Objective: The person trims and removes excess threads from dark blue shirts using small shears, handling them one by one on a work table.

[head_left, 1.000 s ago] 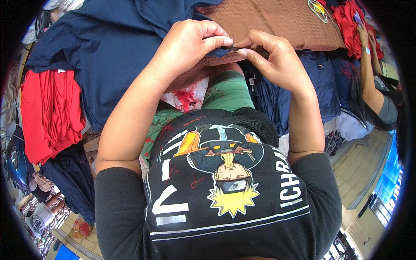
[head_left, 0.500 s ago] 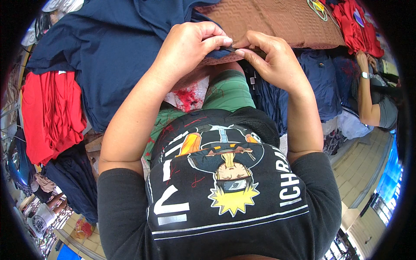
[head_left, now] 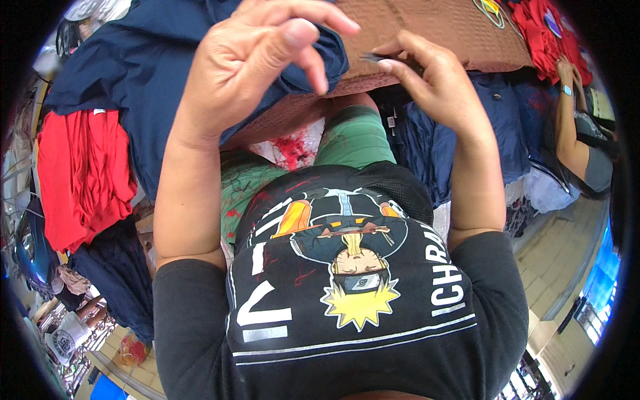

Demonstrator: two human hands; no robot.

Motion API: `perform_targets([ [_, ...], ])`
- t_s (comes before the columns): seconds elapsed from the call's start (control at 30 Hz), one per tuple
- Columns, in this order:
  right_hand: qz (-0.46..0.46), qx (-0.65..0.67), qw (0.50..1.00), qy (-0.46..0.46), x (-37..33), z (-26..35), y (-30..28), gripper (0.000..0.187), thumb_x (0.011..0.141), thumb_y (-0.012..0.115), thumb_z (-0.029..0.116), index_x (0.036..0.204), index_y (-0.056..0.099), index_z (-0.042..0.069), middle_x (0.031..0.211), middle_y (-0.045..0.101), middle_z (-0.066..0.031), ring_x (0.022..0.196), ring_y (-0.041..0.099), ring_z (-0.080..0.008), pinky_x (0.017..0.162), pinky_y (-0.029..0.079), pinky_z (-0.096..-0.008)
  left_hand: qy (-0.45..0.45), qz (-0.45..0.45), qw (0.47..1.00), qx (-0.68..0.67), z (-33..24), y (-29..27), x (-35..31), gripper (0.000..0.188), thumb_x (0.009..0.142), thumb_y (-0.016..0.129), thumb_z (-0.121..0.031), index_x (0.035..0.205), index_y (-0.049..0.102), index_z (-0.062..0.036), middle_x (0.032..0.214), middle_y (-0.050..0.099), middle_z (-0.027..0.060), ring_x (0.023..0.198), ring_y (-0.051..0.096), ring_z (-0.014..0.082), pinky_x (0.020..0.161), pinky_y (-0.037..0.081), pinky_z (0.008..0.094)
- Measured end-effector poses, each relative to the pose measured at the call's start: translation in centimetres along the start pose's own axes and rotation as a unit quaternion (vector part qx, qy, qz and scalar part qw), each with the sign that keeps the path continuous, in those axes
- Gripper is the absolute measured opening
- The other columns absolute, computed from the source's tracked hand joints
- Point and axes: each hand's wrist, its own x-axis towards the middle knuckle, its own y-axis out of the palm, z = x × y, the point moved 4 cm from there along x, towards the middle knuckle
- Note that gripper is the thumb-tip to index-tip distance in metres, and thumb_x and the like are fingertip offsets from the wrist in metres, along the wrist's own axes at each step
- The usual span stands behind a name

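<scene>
At the bottom of the frame is the person's black printed shirt (head_left: 347,300), with green shorts (head_left: 353,137) above it. The left hand (head_left: 260,60), upper centre, is raised with its fingers loosely curled and holding nothing. The right hand (head_left: 433,83), upper right of centre, pinches a small dark object (head_left: 375,59) between thumb and fingertips. Beyond them lie a navy garment (head_left: 153,73) and a brown fabric (head_left: 427,27). A red garment (head_left: 80,173) hangs at the left; another person's arm (head_left: 573,127) is at the right edge.
</scene>
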Motion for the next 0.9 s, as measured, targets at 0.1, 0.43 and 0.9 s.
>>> perform_targets([
  [0.1,0.034,0.042,0.997,0.059,0.2,-0.4,-1.2,0.020,0.088,0.064,0.009,0.106,0.062,0.001,0.083,0.063,-0.0069,0.074,0.058,-0.0121,0.066,0.046,-0.0273,-0.058,-0.072,0.996,-0.003,-0.3,-0.1,-0.8,0.020,0.089,0.058,-0.015,0.102,0.067,-0.0022,0.112,0.064,0.0121,0.105,0.056,0.0227,0.095,0.040,0.0355],
  [0.43,-0.010,-0.106,0.993,-0.043,7.3,-8.4,-13.9,0.030,0.088,0.066,0.014,0.112,0.060,-0.001,0.099,0.063,-0.0056,0.095,0.058,-0.0098,0.082,0.046,-0.0251,-0.232,-0.049,0.957,0.167,2.3,5.7,-4.2,0.029,0.077,0.071,-0.015,0.104,0.067,-0.0055,0.097,0.068,0.0129,0.093,0.064,0.0292,0.082,0.049,0.0376],
  [0.9,-0.032,0.130,0.986,0.096,12.3,-8.0,5.0,0.033,0.085,0.060,0.006,0.117,0.062,0.007,0.078,0.066,-0.0086,0.073,0.063,-0.0177,0.068,0.049,-0.0339,-0.294,0.145,0.872,0.363,15.0,0.3,2.1,0.043,0.083,0.066,-0.025,0.121,0.060,-0.0061,0.112,0.064,0.0158,0.106,0.060,0.0321,0.098,0.043,0.0426],
])
